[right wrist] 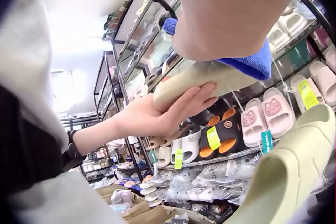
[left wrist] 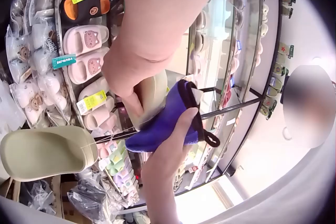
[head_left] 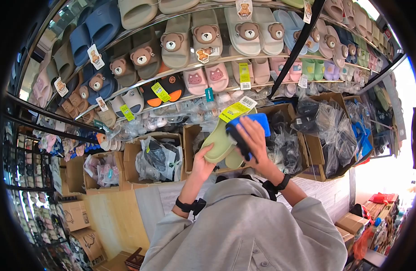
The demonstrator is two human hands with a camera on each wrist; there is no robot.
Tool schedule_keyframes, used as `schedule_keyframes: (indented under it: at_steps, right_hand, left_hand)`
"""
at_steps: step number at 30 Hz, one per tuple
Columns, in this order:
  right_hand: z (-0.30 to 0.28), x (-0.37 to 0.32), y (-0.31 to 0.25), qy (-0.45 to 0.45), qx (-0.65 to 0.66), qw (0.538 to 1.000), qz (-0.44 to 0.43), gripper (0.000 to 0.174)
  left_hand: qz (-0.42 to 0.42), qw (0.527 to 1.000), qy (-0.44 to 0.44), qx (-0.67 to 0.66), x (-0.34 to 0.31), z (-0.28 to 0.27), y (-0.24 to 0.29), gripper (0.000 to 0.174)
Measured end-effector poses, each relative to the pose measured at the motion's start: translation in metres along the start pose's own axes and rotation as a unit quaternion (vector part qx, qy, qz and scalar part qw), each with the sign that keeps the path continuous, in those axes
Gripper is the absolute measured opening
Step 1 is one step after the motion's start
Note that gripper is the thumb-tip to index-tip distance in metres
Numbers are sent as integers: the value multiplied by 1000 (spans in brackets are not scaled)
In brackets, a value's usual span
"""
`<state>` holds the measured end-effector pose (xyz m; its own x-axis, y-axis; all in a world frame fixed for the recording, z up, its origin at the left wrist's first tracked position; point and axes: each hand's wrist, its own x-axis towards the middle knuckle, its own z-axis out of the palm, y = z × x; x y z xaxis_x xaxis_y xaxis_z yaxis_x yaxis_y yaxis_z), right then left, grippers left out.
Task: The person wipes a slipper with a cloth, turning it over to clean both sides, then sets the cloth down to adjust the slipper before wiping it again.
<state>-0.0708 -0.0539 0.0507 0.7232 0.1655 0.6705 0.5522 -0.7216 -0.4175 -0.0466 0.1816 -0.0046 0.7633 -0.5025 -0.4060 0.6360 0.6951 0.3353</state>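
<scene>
My left hand [head_left: 202, 161] grips a pale green slipper [head_left: 215, 141], thumb along its edge and fingers beneath. A yellow-green tag [head_left: 237, 109] with a barcode shows at the slipper's far end. On the slipper's other side, my right hand [head_left: 254, 147] holds a blue cloth mitt [head_left: 263, 123] with black trim against it. The left wrist view shows the right thumb lying over the mitt [left wrist: 163, 129] and a black loop [left wrist: 211, 139] at its edge. A matching green slipper [left wrist: 50, 153] hangs by a thin string beside the held one.
Shelves of slippers rise in front, with bear-faced pairs [head_left: 208, 36] above and pink cat slippers [head_left: 207, 81] lower down. Beneath stand open cardboard boxes [head_left: 127, 158] of plastic-wrapped footwear. More boxes [head_left: 352, 222] and goods sit at the lower right.
</scene>
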Motion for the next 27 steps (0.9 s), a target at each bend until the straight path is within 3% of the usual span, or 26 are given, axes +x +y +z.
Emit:
schedule_keyframes:
  at_steps: [4, 7, 9, 11, 16, 21, 24, 27]
  right_hand:
    - [0, -7, -10, -109, -43, 986, -120, 61]
    - [-7, -6, 7, -104, -44, 986, -126, 61]
    - [-7, -5, 25, -79, -50, 987, -127, 61]
    - [-14, -2, 28, -31, 40, 998, -47, 66]
    - [-6, 2, 48, 44, 42, 990, 127, 61]
    - [-1, 8, 28, 33, 0, 999, 31, 65]
    - [-3, 9, 9, -8, 13, 999, -31, 63]
    - [-8, 1, 18, -107, -51, 987, -105, 58]
  left_hand:
    - [-17, 997, -61, -48, 9, -21, 0, 41]
    - [-27, 995, -84, -41, 10, -23, 4, 41]
    - [-10, 999, -34, -8, 9, -15, 4, 42]
    - [-3, 1000, -11, 3, 6, -5, 5, 43]
    - [-1, 1000, -2, 13, 3, -5, 12, 43]
    - [2, 1000, -8, 28, 7, 0, 15, 45]
    - [8, 999, 4, 39, 8, 4, 15, 46]
    - [5, 999, 0, 39, 8, 2, 18, 47]
